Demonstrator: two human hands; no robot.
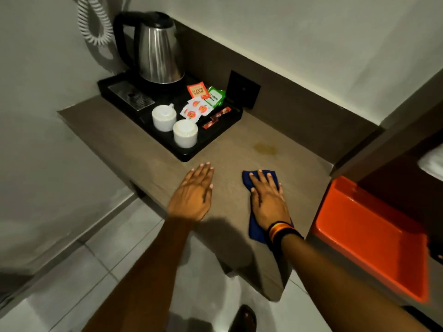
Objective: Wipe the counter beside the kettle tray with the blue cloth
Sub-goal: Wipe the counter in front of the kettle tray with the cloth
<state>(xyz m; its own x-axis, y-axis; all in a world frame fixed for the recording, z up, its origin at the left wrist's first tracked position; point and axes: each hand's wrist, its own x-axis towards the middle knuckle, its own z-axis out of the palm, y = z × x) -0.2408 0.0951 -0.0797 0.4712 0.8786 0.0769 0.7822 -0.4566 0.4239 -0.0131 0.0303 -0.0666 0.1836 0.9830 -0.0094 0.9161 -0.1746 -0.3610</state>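
Note:
My right hand [268, 200] lies flat, fingers spread, pressing the blue cloth [257, 226] onto the brown counter [239, 149] near its front edge. The cloth shows above my fingertips and below my palm. My left hand [194, 195] rests flat and empty on the counter to the left, just in front of the black kettle tray [189, 155]. A steel kettle [155, 51] stands at the back of the tray. A yellowish stain [265, 148] marks the counter right of the tray, beyond the cloth.
Two upturned white cups [175, 125] and several sachets [201, 104] sit on the tray. A black wall socket [243, 88] is behind it. An orange tub [374, 236] borders the counter on the right. A coiled white cord [93, 22] hangs at the back left. Tiled floor lies below.

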